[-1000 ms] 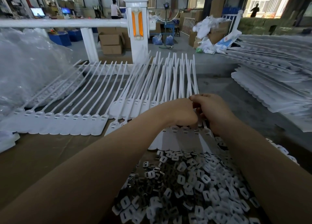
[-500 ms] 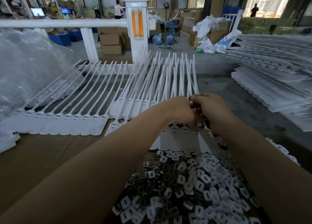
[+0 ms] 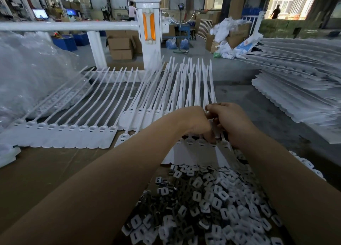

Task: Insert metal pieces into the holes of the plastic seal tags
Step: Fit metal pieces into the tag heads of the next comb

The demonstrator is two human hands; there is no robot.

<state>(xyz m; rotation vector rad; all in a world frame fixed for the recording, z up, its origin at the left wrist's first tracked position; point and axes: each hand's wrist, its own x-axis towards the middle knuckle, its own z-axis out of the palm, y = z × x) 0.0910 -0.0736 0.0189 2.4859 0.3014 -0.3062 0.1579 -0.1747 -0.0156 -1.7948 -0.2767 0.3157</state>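
A strip of white plastic seal tags lies in front of me, its long straps fanning away. My left hand hangs over the tag heads with curled fingertips pinching down at one head; the metal piece there is hidden under the fingers. Touching it on the right, my right hand curls its fingers round the straps of the same strip. A heap of small metal pieces in white and grey lies just below the tags, between my forearms.
A second strip of tags lies to the left on the brown cardboard surface. A clear plastic bag bulges at far left. Stacked tag strips fill the right side. A white railing post stands behind.
My left hand has dipped slightly down onto the tag heads, close against the right hand. The right hand has barely moved.
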